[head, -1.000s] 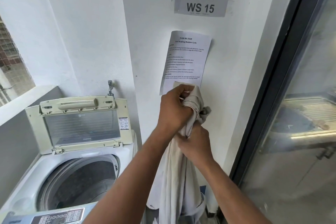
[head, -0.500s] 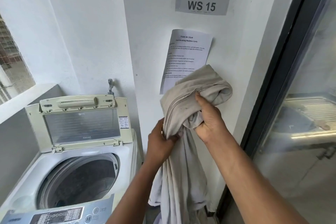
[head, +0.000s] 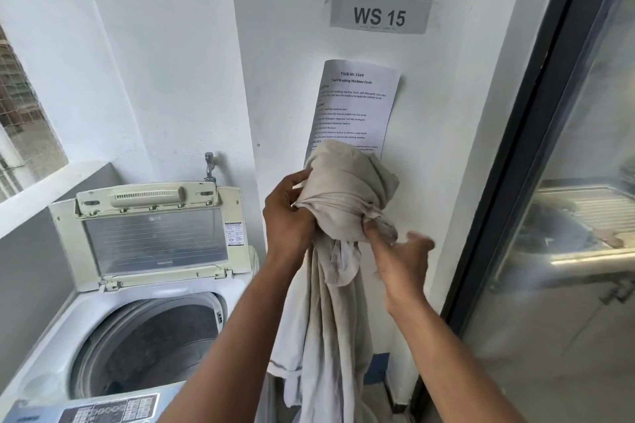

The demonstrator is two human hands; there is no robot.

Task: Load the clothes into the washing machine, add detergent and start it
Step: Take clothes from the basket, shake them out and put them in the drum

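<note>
A beige cloth is bunched into a ball in front of the wall, with its long tail hanging down between my arms. My left hand is shut on the left side of the bundle. To the right, just below the bundle, my right hand is blurred, palm up, fingers apart; only its thumb touches the cloth. The top-loading washing machine stands at lower left with its lid raised. Its drum looks dark and bare inside. No detergent is in view.
The control panel runs along the machine's front edge. A tap sticks out of the wall behind the lid. A printed sheet and a "WS 15" sign hang on the wall. A glass door fills the right side.
My left hand moved up and took hold of the bundle. My right hand let go of the top of the cloth and dropped below it, fingers spread.
</note>
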